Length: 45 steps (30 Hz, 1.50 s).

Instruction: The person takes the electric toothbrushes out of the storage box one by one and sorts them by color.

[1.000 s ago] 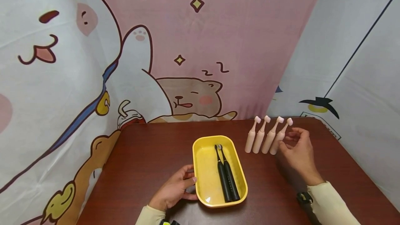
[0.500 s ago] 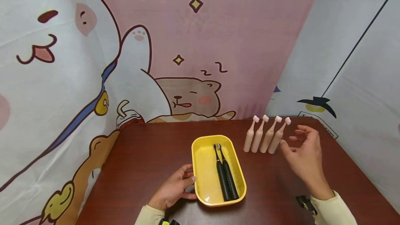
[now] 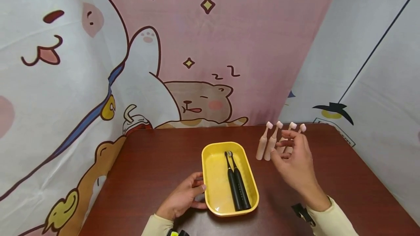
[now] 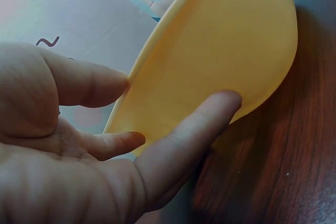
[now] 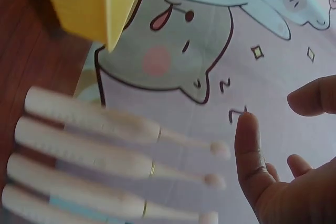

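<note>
Two black electric toothbrushes (image 3: 237,187) lie side by side in a yellow tray (image 3: 214,177). My left hand (image 3: 183,197) rests on the tray's left side; in the left wrist view its fairly straight fingers (image 4: 184,135) touch the tray's outer wall and rim. To the right, several pale pink electric toothbrushes (image 3: 261,148) stand upright in a row. My right hand (image 3: 298,163) is in front of the two right-hand ones and partly hides them in the head view. Its fingers are spread, with nothing between them, and in the right wrist view they are apart from the brushes.
The dark red-brown table (image 3: 154,156) lies under everything. Behind it hangs a pink and white cloth (image 3: 262,46) with cartoon animals, reaching down both sides. A dark strap (image 3: 302,213) is on my right wrist.
My right hand first draws back to the right from the rightmost pink toothbrush, then moves left in front of the row. The left hand, the tray and the toothbrushes stay in place.
</note>
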Tool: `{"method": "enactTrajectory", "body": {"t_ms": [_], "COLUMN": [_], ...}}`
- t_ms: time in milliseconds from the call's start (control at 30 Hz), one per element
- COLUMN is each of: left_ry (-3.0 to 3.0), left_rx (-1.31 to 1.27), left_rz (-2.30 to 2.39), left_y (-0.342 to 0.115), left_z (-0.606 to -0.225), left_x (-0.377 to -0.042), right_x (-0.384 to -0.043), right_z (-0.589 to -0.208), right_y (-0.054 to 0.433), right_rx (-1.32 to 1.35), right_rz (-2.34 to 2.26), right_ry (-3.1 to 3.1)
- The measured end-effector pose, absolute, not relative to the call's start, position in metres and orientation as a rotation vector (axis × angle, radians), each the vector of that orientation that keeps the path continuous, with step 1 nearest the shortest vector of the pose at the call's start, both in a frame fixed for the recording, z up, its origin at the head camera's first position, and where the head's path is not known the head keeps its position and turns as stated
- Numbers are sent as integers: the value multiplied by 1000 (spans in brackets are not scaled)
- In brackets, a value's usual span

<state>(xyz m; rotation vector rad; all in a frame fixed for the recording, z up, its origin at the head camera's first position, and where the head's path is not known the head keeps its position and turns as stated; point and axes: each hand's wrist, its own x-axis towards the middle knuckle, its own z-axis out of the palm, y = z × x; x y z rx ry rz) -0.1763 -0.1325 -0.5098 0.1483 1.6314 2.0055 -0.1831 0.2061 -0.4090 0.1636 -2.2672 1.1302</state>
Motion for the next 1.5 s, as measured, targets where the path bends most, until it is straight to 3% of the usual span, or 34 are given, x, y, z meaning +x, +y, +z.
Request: {"method": "enactTrajectory", "body": {"t_ms": [833, 1500], "left_ry": [1641, 1651], "left_rx": [158, 158], "left_rz": [2011, 1991], "left_y": [-133, -131], "left_z": [-508, -507], "left_x": [-174, -175], "right_x": [-210, -212], "right_z": [-456, -473], "right_y": [112, 101], "right_rx": [361, 321], "right_rz": [941, 790], "right_ry": [-2919, -3113]}}
